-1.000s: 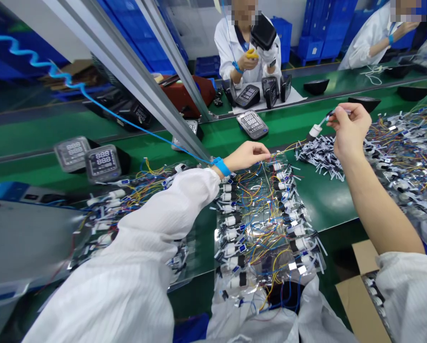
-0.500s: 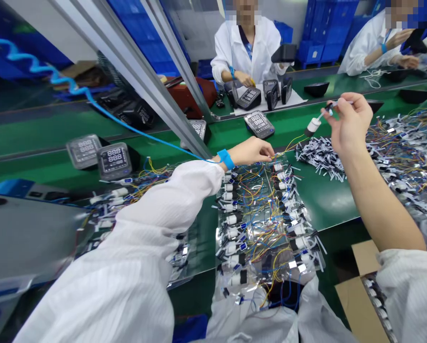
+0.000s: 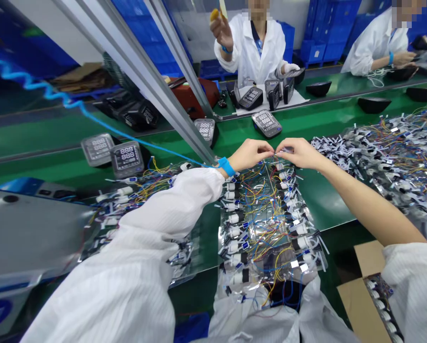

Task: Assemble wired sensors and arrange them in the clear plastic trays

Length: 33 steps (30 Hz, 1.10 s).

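Note:
My left hand, with a blue strap on its wrist, is closed in a pinch on thin wires at the far end of a clear plastic sheet. Fingertip to fingertip with it, my right hand is also pinched; a small pale and dark piece shows between its fingers, too small to name. Below both hands, small white-and-black cylindrical pumps with short tubes lie in two rows along the sheet. Yellow, blue and red wires tangle between the rows.
Loose white tubes and more wired parts are heaped at right. Display units stand on the green bench. A metal post and blue coiled cord cross at left. An open carton sits lower right. Co-workers sit opposite.
My right hand has come down and left to meet my left hand; the white-and-black pump that hung from it no longer shows there. The co-worker opposite has raised a hand.

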{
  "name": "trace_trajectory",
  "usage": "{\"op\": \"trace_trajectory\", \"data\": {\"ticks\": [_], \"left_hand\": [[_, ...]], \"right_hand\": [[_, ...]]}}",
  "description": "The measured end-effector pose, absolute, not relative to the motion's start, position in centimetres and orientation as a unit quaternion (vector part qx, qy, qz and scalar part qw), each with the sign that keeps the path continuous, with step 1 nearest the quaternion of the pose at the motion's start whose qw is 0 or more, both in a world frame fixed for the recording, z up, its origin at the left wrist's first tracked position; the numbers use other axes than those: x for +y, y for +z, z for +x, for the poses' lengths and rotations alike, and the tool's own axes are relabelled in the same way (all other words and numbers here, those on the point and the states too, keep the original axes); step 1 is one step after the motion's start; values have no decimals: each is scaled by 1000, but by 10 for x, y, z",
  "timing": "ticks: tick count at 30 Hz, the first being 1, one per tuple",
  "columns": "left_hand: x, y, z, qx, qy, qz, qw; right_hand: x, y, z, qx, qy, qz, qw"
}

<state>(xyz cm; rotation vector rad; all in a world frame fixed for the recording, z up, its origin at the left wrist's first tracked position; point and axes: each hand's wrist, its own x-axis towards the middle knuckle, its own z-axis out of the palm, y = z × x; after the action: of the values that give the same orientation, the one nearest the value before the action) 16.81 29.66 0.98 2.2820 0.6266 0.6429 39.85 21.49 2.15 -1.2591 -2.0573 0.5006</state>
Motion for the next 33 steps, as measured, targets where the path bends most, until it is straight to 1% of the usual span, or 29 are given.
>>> {"op": "trace_trajectory", "data": {"ticks": [4,6,10,12,14,19,21,24,27,29,33], "left_hand": [[298,20,163,250,286,871,311],[302,28,163,257,314,844,349],[315,44,172,261,370,757,472],[320,54,180,262,399,727,494],[323,66,187,263,435,699,503],[329,95,197,270,482,677,486],[333,105,197,259,491,669,494],[340,115,196,221,531,607,547],[345,119,198,234,562,558,564],[345,122,202,252,557,560,559],[335,135,216,227,551,555,580]], "right_hand": [[222,10,403,-728,166,-533,398],[227,12,407,-699,183,-535,437],[241,32,405,-636,244,-494,540],[248,46,401,-591,262,-479,594],[255,61,400,-564,252,-476,626],[264,93,418,-581,163,-489,630],[266,100,430,-572,155,-492,638],[266,108,445,-537,167,-505,655],[262,116,455,-502,169,-514,675],[255,123,461,-506,147,-509,681],[237,138,473,-509,97,-506,689]]}}
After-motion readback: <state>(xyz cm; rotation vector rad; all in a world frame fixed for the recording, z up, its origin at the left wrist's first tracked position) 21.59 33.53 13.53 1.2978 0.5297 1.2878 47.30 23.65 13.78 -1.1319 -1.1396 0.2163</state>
